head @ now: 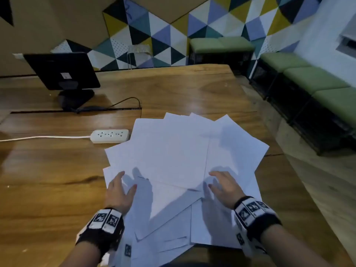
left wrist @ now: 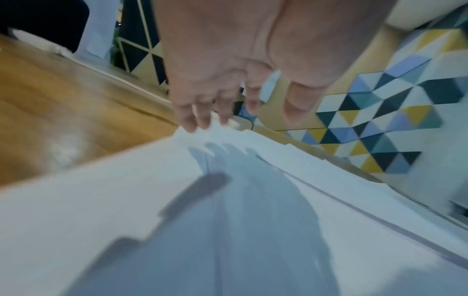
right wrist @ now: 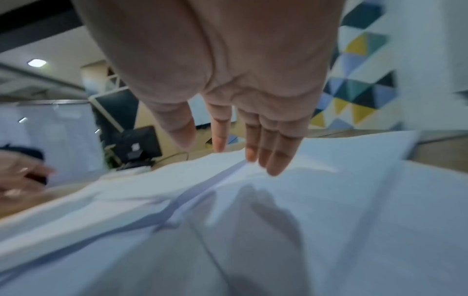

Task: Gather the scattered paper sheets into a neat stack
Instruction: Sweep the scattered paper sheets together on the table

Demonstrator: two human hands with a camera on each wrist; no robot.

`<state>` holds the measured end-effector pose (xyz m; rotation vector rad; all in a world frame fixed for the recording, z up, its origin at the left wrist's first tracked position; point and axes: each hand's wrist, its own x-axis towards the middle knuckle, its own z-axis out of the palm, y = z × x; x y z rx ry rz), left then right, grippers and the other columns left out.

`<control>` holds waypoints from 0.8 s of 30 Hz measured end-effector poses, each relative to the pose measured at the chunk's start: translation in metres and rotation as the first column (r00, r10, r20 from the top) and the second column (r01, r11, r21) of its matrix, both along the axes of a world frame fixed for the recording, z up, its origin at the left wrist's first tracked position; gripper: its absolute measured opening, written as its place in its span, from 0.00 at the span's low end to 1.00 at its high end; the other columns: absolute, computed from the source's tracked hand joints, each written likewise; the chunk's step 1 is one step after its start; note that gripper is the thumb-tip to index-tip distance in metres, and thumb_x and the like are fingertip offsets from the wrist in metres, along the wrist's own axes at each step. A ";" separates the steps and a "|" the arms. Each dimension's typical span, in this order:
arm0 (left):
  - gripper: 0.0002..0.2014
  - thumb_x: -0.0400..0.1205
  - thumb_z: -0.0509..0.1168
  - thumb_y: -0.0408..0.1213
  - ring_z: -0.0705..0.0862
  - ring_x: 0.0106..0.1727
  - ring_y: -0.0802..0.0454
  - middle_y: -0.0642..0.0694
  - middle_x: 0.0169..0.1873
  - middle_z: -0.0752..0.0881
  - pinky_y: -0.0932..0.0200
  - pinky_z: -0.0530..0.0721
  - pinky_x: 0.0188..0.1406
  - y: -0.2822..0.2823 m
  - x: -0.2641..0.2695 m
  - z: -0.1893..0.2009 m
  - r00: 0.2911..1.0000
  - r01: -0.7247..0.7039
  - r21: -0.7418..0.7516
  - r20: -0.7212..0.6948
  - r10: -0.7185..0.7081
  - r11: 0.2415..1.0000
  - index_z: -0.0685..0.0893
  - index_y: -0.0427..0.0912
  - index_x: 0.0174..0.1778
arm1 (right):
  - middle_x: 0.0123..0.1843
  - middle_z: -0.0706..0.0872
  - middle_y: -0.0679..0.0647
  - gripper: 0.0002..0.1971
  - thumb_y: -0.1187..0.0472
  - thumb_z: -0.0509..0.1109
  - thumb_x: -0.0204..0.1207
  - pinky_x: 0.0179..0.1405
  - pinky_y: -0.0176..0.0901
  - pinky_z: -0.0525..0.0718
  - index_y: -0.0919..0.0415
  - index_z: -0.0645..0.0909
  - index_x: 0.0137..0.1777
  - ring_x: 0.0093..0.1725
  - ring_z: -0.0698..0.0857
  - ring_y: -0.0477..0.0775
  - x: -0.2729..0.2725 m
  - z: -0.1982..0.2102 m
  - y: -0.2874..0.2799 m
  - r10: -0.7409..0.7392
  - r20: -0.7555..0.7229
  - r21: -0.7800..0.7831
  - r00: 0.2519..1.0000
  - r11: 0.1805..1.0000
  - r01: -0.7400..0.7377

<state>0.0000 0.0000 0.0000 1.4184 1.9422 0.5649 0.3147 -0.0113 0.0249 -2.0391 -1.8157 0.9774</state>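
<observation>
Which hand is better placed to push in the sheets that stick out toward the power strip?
Left, probably. The left hand hovers open over the left edge of the paper sheets, on the side of the power strip. The right hand is open over the far right side.

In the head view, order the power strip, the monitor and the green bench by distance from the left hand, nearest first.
From the left hand:
1. Power strip, just beyond it, beside the paper sheets.
2. Monitor, farther back on the left.
3. Green bench, against the far wall.
</observation>
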 end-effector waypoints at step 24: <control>0.36 0.78 0.64 0.41 0.59 0.81 0.38 0.37 0.81 0.62 0.43 0.60 0.80 0.012 0.031 -0.009 1.000 -0.019 -0.018 0.009 0.019 1.000 0.55 0.39 0.80 | 0.83 0.32 0.64 0.40 0.34 0.50 0.75 0.79 0.64 0.40 0.48 0.40 0.81 0.82 0.35 0.64 -0.014 -0.036 0.011 0.180 0.341 -0.250 0.923 0.963 -0.095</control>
